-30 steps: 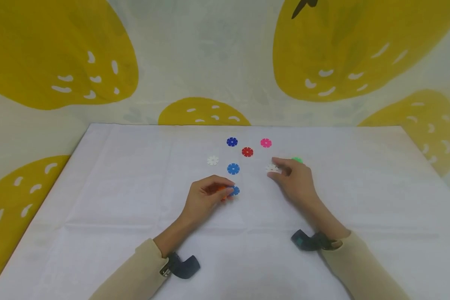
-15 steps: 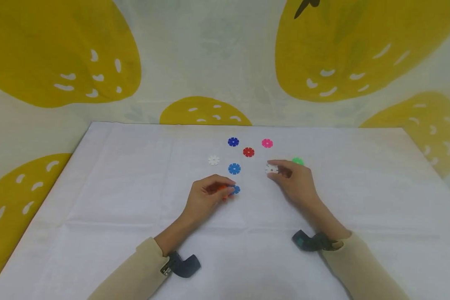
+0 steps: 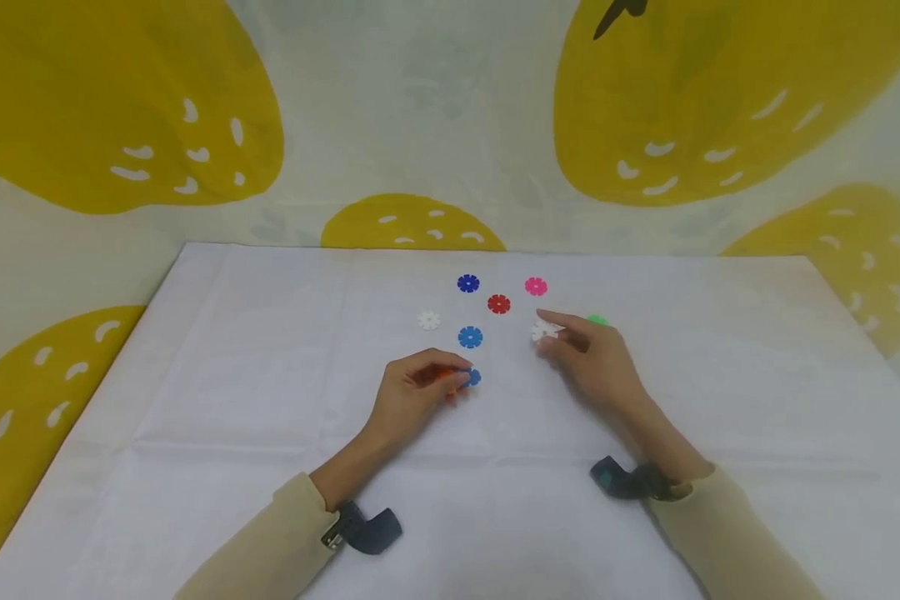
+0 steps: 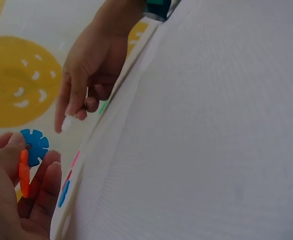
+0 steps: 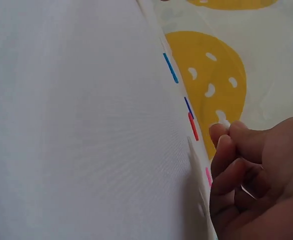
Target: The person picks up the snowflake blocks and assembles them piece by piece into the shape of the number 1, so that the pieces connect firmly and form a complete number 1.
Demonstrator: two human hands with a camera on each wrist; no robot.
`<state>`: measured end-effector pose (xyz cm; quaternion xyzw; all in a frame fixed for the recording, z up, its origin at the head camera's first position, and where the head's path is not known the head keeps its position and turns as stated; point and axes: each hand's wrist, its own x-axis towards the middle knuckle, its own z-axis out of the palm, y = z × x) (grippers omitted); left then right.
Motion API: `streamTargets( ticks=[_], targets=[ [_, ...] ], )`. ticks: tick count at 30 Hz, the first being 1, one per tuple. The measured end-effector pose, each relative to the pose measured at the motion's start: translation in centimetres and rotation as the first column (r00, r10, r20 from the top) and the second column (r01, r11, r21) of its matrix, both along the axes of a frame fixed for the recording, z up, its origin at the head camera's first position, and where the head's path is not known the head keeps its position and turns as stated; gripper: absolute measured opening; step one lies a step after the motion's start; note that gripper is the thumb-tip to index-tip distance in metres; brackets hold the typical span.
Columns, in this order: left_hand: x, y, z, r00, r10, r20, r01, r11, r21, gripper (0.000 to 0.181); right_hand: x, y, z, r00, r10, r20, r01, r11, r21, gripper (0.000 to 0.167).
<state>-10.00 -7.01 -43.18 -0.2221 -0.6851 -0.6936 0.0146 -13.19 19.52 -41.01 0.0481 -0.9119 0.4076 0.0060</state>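
My left hand [image 3: 408, 392] holds a blue snowflake disc [image 4: 35, 148] and an orange snowflake disc [image 4: 24, 175]. Both are notched plastic rounds, standing at an angle to each other and seemingly joined; fingers partly cover them in the head view. My right hand [image 3: 600, 358] pinches a white snowflake disc [image 3: 543, 332] between thumb and fingers, above the table. Only a small white bit of it shows in the right wrist view. Beyond the hands lie another blue disc [image 3: 470, 337] and another white disc [image 3: 428, 321], both flat.
Farther back on the white-covered table [image 3: 232, 367] lie a dark blue disc [image 3: 468, 283], a red disc [image 3: 498, 304] and a pink disc [image 3: 536, 287]. A green disc [image 3: 597, 320] is partly hidden behind the right hand. A cloth with yellow shapes [image 3: 412, 223] hangs behind.
The right hand has turned its white disc from facing the camera to a tilt, its fingers shifting on it. The left hand has stayed nearly still with its discs.
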Motion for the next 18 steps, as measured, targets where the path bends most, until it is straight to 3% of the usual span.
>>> streamTargets(
  ticks=[5,11,18],
  targets=[
    [-0.1,0.0,0.2,1.000,0.016,-0.009,-0.016,1.000,0.021,0.014,0.6,-0.9,1.7,0.993,0.109,0.033,-0.107,0.992,-0.059,0.042],
    [-0.1,0.0,0.4,1.000,0.022,-0.017,-0.022,0.999,0.027,0.015,1.4,-2.1,3.1,0.971,0.157,0.181,-0.117,0.970,-0.215,0.038],
    [0.8,0.1,2.5,0.999,0.034,-0.010,-0.034,0.999,0.023,0.015,1.9,-2.8,3.3,0.939,0.254,0.234,-0.192,0.947,-0.255,0.034]
  ],
)
